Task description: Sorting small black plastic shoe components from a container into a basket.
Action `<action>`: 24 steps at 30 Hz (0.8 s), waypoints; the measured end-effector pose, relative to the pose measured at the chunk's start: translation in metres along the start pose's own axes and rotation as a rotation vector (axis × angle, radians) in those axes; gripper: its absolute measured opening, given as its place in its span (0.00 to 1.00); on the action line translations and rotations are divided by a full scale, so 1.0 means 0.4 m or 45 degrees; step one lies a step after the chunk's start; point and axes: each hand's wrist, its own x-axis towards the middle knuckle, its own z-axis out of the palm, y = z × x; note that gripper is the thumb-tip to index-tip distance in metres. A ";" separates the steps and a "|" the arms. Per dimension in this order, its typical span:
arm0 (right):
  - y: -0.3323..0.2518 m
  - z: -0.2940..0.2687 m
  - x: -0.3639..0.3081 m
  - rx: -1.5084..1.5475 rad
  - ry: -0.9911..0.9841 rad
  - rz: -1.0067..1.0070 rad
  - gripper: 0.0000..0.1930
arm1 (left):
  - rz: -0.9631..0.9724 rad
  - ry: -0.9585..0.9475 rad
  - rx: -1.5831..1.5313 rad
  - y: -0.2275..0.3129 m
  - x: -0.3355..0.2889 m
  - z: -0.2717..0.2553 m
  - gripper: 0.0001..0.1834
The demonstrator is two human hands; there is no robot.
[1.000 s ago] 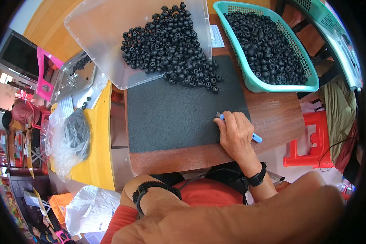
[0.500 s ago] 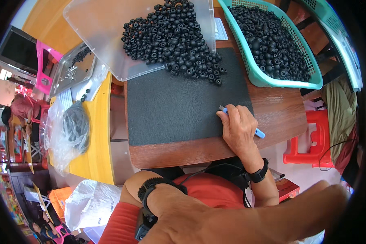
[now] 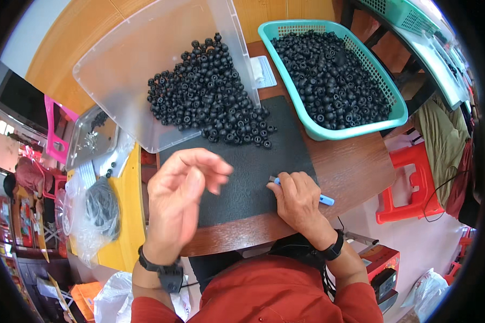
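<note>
My right hand (image 3: pixel 297 199) is wrapped round a slim blue utility knife (image 3: pixel 326 200), resting at the right of the dark mat (image 3: pixel 237 199). The knife's metal tip pokes out near the thumb and its blue end shows beyond the hand. Over the mat's left part, my left hand (image 3: pixel 178 191) is raised with loosely bent fingers apart and nothing in them. Beyond it, small round black parts with holes (image 3: pixel 210 97) spill from a clear plastic bin (image 3: pixel 129 70) lying tilted onto the mat.
A teal basket (image 3: pixel 310 126) full of similar black parts stands at the back right. A small white-and-blue pack (image 3: pixel 264 72) lies between bin and basket. Left, a yellow table (image 3: pixel 132 215) carries a plastic bag (image 3: pixel 99 210) and a clear tray (image 3: pixel 94 137). A red stool (image 3: pixel 415 185) is at right.
My left hand has moved from close in front of the camera to above the mat. My right hand keeps the knife. The view has shifted, so the table appears lower.
</note>
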 end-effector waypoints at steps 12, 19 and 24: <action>0.003 0.009 -0.005 0.045 -0.018 0.022 0.10 | 0.514 -0.582 0.111 0.226 -0.138 0.120 0.07; 0.018 0.012 0.003 0.028 -0.004 0.012 0.10 | 0.363 -0.170 0.356 0.258 -0.165 0.128 0.05; 0.007 0.019 0.005 0.032 0.020 -0.034 0.10 | 0.465 -1.027 0.176 0.246 -0.102 0.060 0.04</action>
